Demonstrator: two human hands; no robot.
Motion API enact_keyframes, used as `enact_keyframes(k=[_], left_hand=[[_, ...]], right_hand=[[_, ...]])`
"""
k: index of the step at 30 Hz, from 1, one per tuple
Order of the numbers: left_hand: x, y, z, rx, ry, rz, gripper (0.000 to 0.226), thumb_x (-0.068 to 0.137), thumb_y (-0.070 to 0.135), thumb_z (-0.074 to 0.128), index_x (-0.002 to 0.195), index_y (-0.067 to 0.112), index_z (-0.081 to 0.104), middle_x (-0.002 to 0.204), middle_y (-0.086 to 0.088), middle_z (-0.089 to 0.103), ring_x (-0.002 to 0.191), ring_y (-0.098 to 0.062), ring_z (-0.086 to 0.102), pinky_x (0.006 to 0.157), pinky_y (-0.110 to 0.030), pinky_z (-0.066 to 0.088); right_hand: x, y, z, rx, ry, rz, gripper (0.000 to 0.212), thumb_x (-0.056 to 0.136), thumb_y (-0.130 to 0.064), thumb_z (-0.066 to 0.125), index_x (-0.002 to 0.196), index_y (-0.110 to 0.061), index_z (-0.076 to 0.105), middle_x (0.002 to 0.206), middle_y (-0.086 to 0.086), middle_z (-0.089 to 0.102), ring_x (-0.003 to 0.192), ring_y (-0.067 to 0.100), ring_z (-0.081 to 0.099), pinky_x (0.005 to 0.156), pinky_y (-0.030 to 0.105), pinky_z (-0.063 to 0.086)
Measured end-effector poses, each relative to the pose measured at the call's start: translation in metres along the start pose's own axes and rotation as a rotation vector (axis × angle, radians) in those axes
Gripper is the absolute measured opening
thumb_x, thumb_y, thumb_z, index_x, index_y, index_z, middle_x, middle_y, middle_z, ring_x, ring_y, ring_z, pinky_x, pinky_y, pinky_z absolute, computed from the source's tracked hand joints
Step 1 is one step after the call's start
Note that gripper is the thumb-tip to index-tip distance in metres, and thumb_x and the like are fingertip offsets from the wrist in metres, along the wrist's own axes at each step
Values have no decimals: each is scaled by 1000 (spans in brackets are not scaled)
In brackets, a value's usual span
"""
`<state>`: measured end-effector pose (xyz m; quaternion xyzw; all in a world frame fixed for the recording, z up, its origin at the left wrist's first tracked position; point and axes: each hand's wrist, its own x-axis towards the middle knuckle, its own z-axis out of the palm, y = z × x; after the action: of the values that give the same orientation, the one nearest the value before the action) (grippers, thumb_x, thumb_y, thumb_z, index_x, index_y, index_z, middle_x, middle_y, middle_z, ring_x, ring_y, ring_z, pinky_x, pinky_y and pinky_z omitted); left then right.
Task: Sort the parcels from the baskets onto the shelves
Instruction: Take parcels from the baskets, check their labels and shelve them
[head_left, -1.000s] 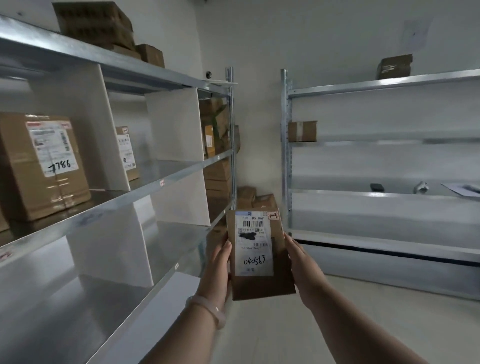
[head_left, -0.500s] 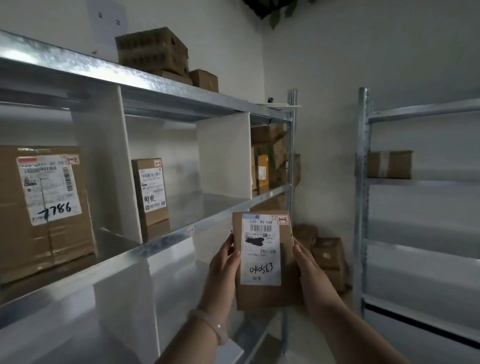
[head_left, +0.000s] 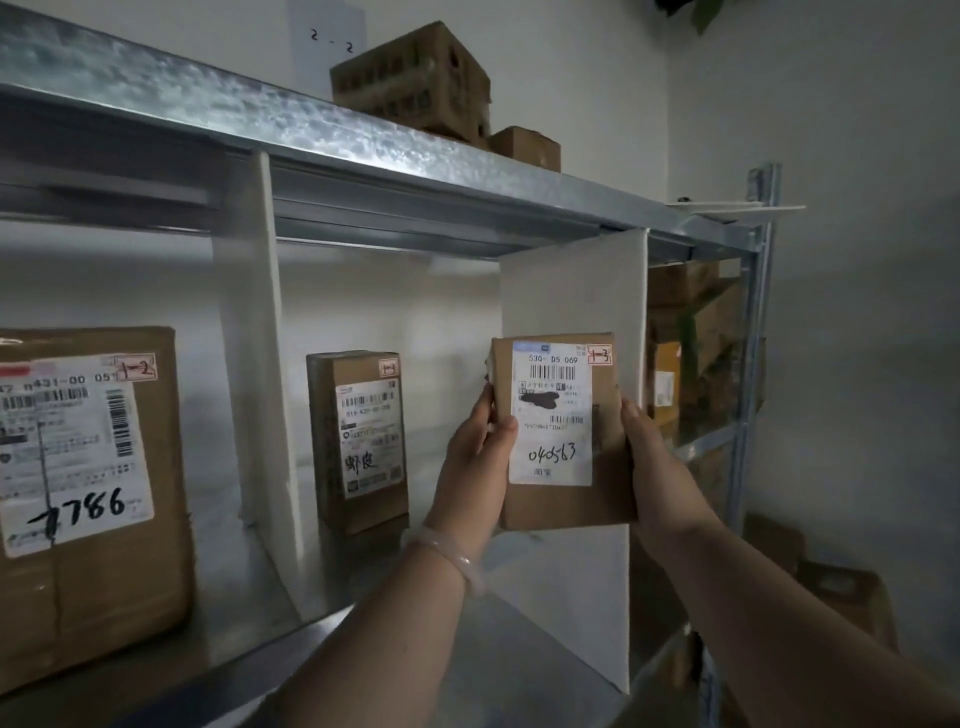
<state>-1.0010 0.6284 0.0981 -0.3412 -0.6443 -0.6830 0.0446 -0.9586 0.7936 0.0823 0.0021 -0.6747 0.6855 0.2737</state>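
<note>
The grey galvanised steel shelf rack (head_left: 363, 140) now fills the frame, and the small brown cardboard parcel with a white label (head_left: 561, 431) is up from low centre to middle right. It's level with the bay holding a tall brown box tagged 1-3 (head_left: 358, 441). The tags match, so placement looks close. The left hand (head_left: 475, 462) and right hand (head_left: 660, 467) grip its sides, fingers curled round the edges, with the parcel off the shelf.

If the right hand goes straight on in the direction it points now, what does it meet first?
Probably the white divider just behind the parcel that the right hand holds; depth is unclear, so it may slip past its front edge.
</note>
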Motion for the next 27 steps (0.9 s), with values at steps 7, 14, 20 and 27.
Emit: enact_keyframes(k=[7,14,20,27], left_hand=[[44,-39,-21,111,153,-77,43,99,44,43,137,58,32,123,28,55,109,-2,54,87,-21,44],[78,-68,-20,270,312,-203,65,94,14,52,145,49,31,130,20,58,120,-10,54,106,-38,42],[107,-88,-11,303,423,-248,70,91,4,56,141,44,27,134,11,56,124,-15,53,107,-45,44],[121,-111,-5,341,526,-230,83,88,-4,58,146,43,22,131,15,54,117,-6,53,90,-27,48]], right_hand=[[73,39,31,102,-144,45,31,99,-51,36,122,-42,55,103,-21,67,96,1,60,75,28,46],[179,86,45,-12,-297,40,42,106,-12,25,144,1,36,146,24,41,133,35,39,88,27,37],[199,92,50,90,-400,108,39,101,-43,40,137,-29,45,113,-10,63,118,18,58,81,16,46],[216,103,42,123,-569,111,43,92,-62,42,130,-45,30,112,-24,56,107,0,53,102,31,42]])
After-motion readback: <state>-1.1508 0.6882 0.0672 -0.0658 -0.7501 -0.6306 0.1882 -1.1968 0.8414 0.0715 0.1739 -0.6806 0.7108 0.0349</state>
